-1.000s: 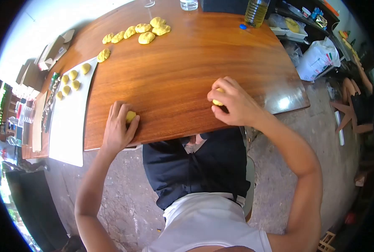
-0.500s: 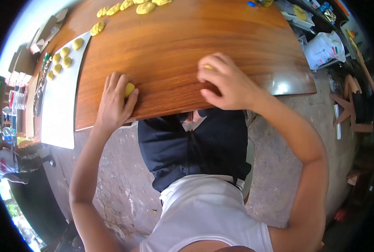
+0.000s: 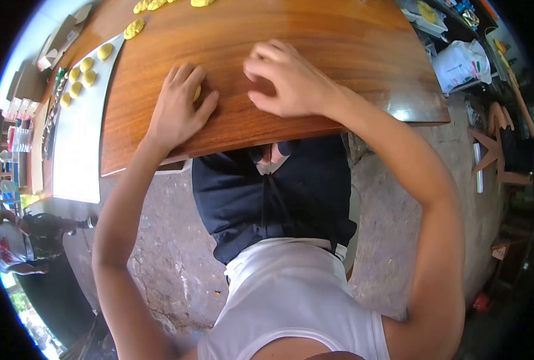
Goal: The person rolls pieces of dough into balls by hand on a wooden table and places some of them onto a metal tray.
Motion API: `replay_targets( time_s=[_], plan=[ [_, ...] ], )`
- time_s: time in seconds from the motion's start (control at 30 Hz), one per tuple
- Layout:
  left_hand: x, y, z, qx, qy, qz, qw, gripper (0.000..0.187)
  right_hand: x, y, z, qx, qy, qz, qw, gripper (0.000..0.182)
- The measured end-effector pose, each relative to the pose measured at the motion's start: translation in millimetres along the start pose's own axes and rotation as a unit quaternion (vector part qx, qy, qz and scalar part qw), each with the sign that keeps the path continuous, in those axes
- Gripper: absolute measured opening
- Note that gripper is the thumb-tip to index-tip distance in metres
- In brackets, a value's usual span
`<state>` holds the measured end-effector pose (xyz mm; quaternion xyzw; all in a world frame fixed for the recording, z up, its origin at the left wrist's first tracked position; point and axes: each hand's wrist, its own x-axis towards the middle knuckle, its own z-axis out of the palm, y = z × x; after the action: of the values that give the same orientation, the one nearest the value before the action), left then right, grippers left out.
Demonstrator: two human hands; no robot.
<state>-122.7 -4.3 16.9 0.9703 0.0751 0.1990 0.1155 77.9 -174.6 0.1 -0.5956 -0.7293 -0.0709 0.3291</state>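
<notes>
My left hand (image 3: 183, 103) lies palm down on the wooden table (image 3: 219, 42), curled over a yellow dough piece (image 3: 197, 93) that shows between thumb and fingers. To its right, my right hand (image 3: 285, 78) rests on the wood with its fingers bent; whatever is beneath them is hidden now. Several round dough balls (image 3: 89, 78) sit on a white sheet (image 3: 78, 144) at the table's left side. A rough dough lump (image 3: 134, 29) lies just beyond the sheet, and more yellow lumps (image 3: 156, 4) line the far part of the table.
A person (image 3: 33, 240) stands at the far left. Cardboard boxes (image 3: 63, 39) are at the upper left. On the right are a white plastic bag (image 3: 460, 66) on a shelf and a brown star-shaped object (image 3: 490, 150). The table's near edge runs just below my hands.
Both hands have moved farther up the table, my left also rightward and my right leftward, so they are closer together. The dough under my right hand no longer shows. The view has shifted slightly.
</notes>
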Motion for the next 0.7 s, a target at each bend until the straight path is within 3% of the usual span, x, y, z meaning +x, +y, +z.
replay_targets(
  time_s=[0.13,0.2,0.33,0.4,0.5,0.63,0.7],
  plan=[
    [-47,-6,-24,-0.004,0.038,-0.004,0.999,0.022,-53,-9,-43,0.005,-0.029,0.031,0.999,0.027],
    [-53,-19,-28,-0.006,0.028,-0.066,0.997,0.023,-57,6,-53,-0.029,-0.033,0.064,0.997,0.029],
    [-2,-46,-4,0.01,0.053,-0.069,0.996,0.023,-21,60,-35,-0.11,0.008,0.039,0.993,0.032],
    [27,-39,16,-0.02,0.054,-0.029,0.998,0.024,6,68,-6,-0.055,0.027,0.026,0.998,0.03],
    [37,-11,25,0.001,0.059,0.035,0.998,0.025,19,24,16,-0.035,0.036,-0.029,0.998,0.027],
    [-14,-1,-6,-0.007,0.021,0.024,0.999,0.02,-27,-16,-15,0.006,0.014,-0.041,0.999,0.025],
    [-45,-5,-21,-0.008,0.005,-0.004,1.0,0.021,-53,-14,-39,0.026,-0.032,0.004,0.999,0.025]
  ],
)
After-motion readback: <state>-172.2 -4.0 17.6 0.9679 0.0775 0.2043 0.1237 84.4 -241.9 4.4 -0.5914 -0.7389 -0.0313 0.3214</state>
